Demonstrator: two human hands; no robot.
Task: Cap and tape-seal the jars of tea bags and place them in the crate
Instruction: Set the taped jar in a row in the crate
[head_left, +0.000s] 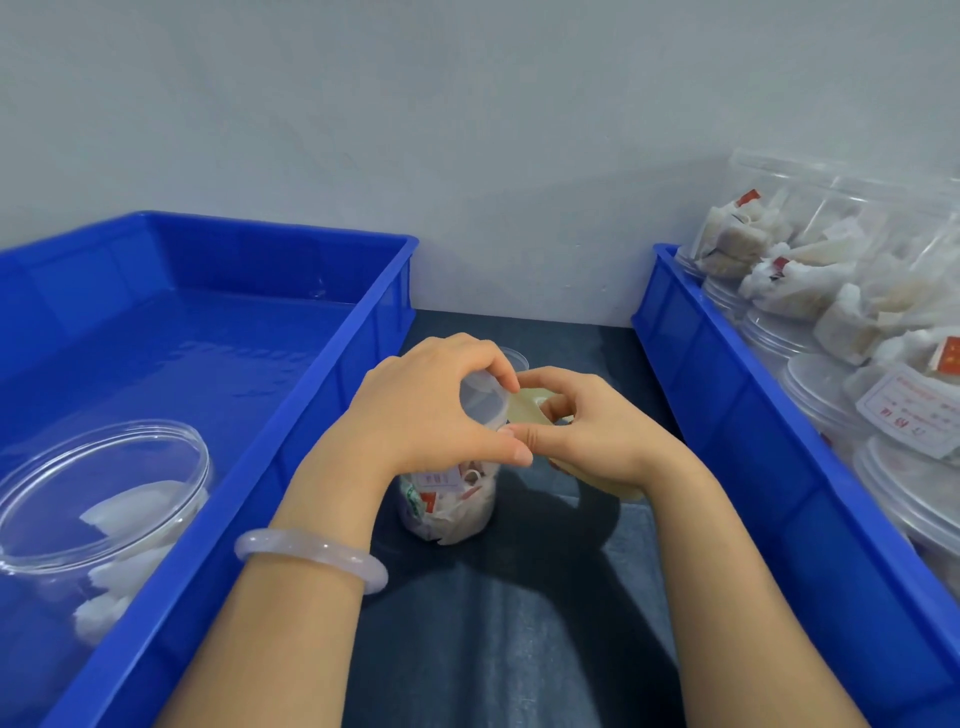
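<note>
Clear plastic is what I'm working with: the jar (451, 499) of tea bags stands upright on the dark table (519, 649), in the gap between the two blue crates, with its lid (480, 400) already on top.

From where I sit, the worry is the tape. If the free end folds back on itself or lands crooked across the seam, the seal will wrinkle and need redoing. Pulling sideways on the strip could also tip or slide such a light jar, and if my grip on the lid eases, the cap may lift or twist off-line.

My left hand (431, 410) curls over the lid, thumb and forefinger closed around its rim, pinning the jar down. My right hand (597, 431) is nearly closed just beside it, fingertips pinching a yellowish strip of tape (527, 410) against the lid's edge; what looks like the tape roll (618, 483) sits under the palm, mostly hidden.

Left of the jar, the left crate (363, 332) holds one jar lying on its side (104, 499). The right crate (727, 395) is packed with filled jars (831, 291). A pale bangle (311, 556) rings my left wrist.
</note>
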